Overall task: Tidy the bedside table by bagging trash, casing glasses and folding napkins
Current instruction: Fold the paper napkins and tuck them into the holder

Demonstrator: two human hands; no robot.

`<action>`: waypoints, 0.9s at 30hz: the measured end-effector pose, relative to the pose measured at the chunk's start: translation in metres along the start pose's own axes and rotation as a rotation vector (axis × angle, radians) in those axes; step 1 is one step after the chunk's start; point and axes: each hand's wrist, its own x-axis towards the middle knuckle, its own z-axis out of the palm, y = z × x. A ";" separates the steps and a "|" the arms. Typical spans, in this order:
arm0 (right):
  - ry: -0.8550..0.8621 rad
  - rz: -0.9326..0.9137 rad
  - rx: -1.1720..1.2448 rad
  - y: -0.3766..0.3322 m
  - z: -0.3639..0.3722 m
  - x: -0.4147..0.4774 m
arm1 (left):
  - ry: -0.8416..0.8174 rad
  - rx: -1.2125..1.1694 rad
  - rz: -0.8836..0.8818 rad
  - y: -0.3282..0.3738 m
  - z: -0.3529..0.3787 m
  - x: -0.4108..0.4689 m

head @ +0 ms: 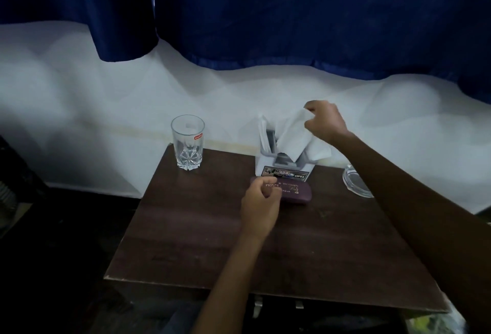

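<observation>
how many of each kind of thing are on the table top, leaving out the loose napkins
drinking glass: 1
napkin holder: 1
glasses case: 1
clear glass dish: 1
total: 4

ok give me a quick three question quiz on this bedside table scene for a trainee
1. Which hand pinches a napkin above the napkin holder: left or right?
2. True or false: the glasses case lies on the table just in front of the napkin holder.
3. Fill in the gap: the drinking glass stands ___ near the table's back left corner.

Key: 1. The right hand. 2. True. 3. Upright.
</observation>
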 end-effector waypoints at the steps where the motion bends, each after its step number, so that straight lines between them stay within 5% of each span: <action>1: -0.010 -0.008 -0.041 -0.002 0.002 0.000 | -0.008 -0.005 -0.005 0.001 0.000 -0.001; 6: 0.037 -0.026 -0.079 -0.008 0.008 0.001 | -0.005 0.005 -0.012 0.001 0.002 0.001; 22: -0.273 -0.051 -0.208 0.001 0.029 -0.002 | -0.032 0.056 -0.033 0.002 0.005 -0.001; 27: -0.160 -0.068 -0.275 -0.002 0.024 0.000 | -0.033 0.062 -0.029 0.002 0.007 -0.001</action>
